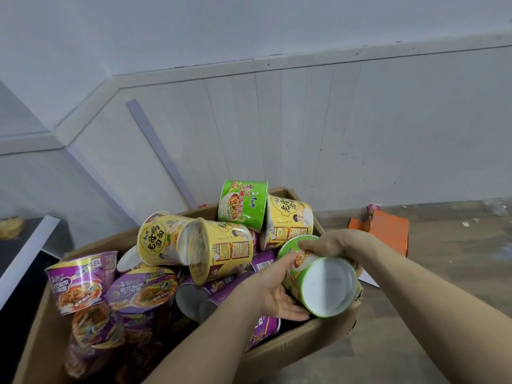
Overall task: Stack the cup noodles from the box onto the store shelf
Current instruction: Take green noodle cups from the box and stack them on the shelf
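Observation:
A brown cardboard box on the floor holds several cup noodles in yellow, purple and green. Both my hands hold one green cup lying on its side at the box's right end, its white bottom facing me. My left hand cups it from the left and below, fingers curved against its side. My right hand grips it from above, near the rim. Another green cup stands at the back of the box between yellow cups. Purple cups fill the left part. No shelf board with stock is visible.
A white panelled wall rises right behind the box. An orange carton lies on the grey floor to the right. A dark shelf edge with a white strip runs along the left.

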`<action>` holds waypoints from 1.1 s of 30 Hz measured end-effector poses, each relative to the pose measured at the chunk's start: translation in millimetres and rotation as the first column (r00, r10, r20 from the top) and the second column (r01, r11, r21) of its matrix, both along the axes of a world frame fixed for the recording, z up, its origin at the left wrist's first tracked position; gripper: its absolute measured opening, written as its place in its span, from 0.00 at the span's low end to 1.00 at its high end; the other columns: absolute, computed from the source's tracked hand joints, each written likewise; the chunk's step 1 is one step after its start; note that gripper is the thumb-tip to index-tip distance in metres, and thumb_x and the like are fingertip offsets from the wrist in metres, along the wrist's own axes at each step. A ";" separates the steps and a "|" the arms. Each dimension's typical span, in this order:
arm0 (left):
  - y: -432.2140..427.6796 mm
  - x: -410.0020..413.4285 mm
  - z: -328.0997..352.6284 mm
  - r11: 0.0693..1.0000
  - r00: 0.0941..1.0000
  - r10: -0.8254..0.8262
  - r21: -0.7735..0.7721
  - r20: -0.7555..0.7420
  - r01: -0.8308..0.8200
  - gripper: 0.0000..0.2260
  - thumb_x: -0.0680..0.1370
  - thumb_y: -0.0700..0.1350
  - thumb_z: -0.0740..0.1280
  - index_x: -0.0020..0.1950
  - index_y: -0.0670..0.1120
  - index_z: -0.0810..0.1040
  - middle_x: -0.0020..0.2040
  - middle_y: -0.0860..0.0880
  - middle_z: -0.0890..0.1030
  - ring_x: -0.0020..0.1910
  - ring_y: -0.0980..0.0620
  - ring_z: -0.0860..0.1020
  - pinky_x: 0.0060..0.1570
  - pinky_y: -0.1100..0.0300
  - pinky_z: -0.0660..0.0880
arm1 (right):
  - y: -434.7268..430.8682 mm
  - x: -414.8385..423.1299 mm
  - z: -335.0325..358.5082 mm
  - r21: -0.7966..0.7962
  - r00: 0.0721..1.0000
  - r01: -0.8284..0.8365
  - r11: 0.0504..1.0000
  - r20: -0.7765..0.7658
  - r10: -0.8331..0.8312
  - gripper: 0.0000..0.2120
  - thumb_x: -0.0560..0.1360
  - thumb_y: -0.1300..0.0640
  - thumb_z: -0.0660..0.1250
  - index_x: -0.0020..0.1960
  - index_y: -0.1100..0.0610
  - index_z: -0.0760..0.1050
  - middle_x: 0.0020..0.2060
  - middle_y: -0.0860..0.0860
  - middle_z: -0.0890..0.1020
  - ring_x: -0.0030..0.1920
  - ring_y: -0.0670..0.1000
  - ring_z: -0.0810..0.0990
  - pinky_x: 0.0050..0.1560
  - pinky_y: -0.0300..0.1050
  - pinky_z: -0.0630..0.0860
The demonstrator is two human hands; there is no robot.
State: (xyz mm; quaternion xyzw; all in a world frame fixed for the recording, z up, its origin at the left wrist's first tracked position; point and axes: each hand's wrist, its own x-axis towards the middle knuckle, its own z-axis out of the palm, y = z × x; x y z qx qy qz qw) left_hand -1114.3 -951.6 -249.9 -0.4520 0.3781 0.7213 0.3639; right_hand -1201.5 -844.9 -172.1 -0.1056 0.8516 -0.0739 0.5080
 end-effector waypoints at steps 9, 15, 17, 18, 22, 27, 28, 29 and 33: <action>13.5 5.3 12.3 0.981 0.981 0.189 0.060 -0.042 -0.187 0.45 0.65 0.68 0.72 0.69 0.37 0.68 0.62 0.36 0.75 0.59 0.35 0.76 0.42 0.42 0.80 | 11.0 -21.2 1.4 0.051 0.970 0.219 0.974 0.097 -0.223 0.35 0.70 0.28 0.58 0.56 0.60 0.70 0.46 0.59 0.78 0.40 0.58 0.80 0.36 0.50 0.79; -10.8 6.4 38.3 0.993 0.982 0.101 -0.036 -0.162 -0.108 0.41 0.64 0.68 0.71 0.66 0.41 0.70 0.59 0.36 0.79 0.53 0.38 0.80 0.43 0.46 0.79 | 10.9 -28.7 15.8 -0.128 0.966 0.242 0.962 0.121 -0.227 0.35 0.69 0.28 0.61 0.56 0.58 0.74 0.43 0.55 0.81 0.34 0.53 0.83 0.34 0.43 0.79; -25.7 6.3 48.3 0.993 0.965 0.081 -0.062 -0.248 -0.099 0.41 0.60 0.64 0.74 0.66 0.43 0.72 0.60 0.39 0.80 0.53 0.40 0.81 0.44 0.47 0.80 | 10.4 -31.5 23.9 -0.242 0.971 0.217 0.946 0.151 -0.184 0.29 0.71 0.32 0.62 0.54 0.57 0.77 0.44 0.54 0.82 0.39 0.53 0.82 0.44 0.46 0.79; -32.8 7.7 53.9 0.992 0.954 0.049 -0.096 -0.296 -0.080 0.39 0.60 0.61 0.76 0.66 0.44 0.73 0.59 0.41 0.81 0.52 0.42 0.81 0.44 0.48 0.80 | 8.6 -32.2 27.2 -0.296 0.976 0.191 0.936 0.155 -0.150 0.26 0.71 0.35 0.64 0.55 0.56 0.78 0.45 0.55 0.82 0.41 0.54 0.81 0.48 0.48 0.78; -57.3 15.7 67.9 0.958 0.862 -0.119 -0.286 -0.493 -0.031 0.14 0.71 0.40 0.76 0.55 0.43 0.81 0.47 0.45 0.86 0.42 0.51 0.84 0.40 0.58 0.81 | -9.2 -23.0 40.5 -0.367 0.991 0.021 0.930 0.134 0.030 0.13 0.69 0.55 0.74 0.51 0.57 0.79 0.45 0.54 0.79 0.40 0.54 0.76 0.43 0.48 0.78; -92.7 24.8 71.9 0.677 0.796 -0.312 -0.709 -0.519 -0.197 0.40 0.56 0.50 0.85 0.64 0.45 0.74 0.55 0.49 0.83 0.54 0.49 0.82 0.56 0.53 0.79 | -49.6 1.4 42.1 -0.503 0.990 -0.089 0.860 -0.141 0.020 0.17 0.67 0.69 0.69 0.54 0.58 0.75 0.42 0.52 0.78 0.42 0.50 0.77 0.37 0.44 0.75; -97.6 30.2 77.2 0.598 0.804 -0.362 -0.779 -0.471 -0.187 0.48 0.52 0.53 0.85 0.68 0.45 0.68 0.59 0.50 0.81 0.58 0.50 0.79 0.60 0.54 0.76 | -57.2 6.6 43.6 -0.526 0.979 -0.116 0.842 -0.202 0.009 0.18 0.67 0.69 0.69 0.55 0.59 0.74 0.42 0.53 0.78 0.41 0.51 0.76 0.35 0.45 0.75; -101.8 35.6 81.6 0.541 0.808 -0.388 -0.819 -0.443 -0.190 0.52 0.53 0.51 0.85 0.71 0.44 0.63 0.62 0.50 0.78 0.60 0.52 0.76 0.62 0.58 0.74 | -64.6 12.4 45.5 -0.545 0.966 -0.152 0.824 -0.259 0.008 0.18 0.67 0.70 0.68 0.55 0.60 0.74 0.43 0.54 0.80 0.40 0.51 0.76 0.34 0.46 0.76; -125.6 58.5 95.7 0.358 0.828 -0.427 -0.909 -0.363 -0.213 0.48 0.62 0.44 0.82 0.73 0.43 0.56 0.64 0.50 0.72 0.62 0.53 0.71 0.61 0.63 0.69 | -92.5 36.6 47.9 -0.607 0.896 -0.288 0.741 -0.444 -0.016 0.20 0.69 0.65 0.69 0.61 0.59 0.75 0.49 0.49 0.80 0.49 0.49 0.77 0.44 0.33 0.71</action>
